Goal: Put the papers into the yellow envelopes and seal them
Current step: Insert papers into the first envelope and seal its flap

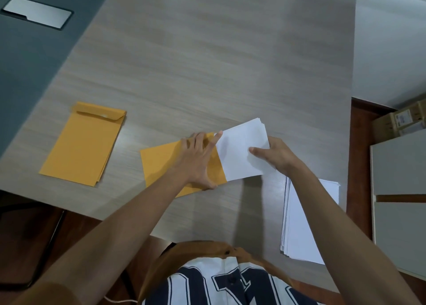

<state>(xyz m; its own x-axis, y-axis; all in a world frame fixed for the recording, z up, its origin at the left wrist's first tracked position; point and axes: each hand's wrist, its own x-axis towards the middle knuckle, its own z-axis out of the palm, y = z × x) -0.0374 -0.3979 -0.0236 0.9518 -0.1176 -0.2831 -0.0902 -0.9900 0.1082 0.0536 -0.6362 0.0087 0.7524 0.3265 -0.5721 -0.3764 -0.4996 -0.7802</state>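
Observation:
A yellow envelope [159, 164] lies in the middle of the wooden table [207, 62], its mouth pointing right. My left hand [198, 159] grips it at the mouth, thumb below and fingers spread on top. My right hand [276, 157] pinches a small sheaf of white papers [239, 152] whose left end sits inside the envelope's mouth; most of the sheaf still sticks out. A stack of yellow envelopes [83, 143] lies to the left, flaps at the far end. A stack of white papers [302, 224] lies at the right, partly under my right forearm.
A dark panel with a silver hatch [38, 13] borders the table's far left. Cardboard boxes [401, 120] stand on the floor to the right, near a white cabinet [401, 189]. The table's near edge runs just in front of my body.

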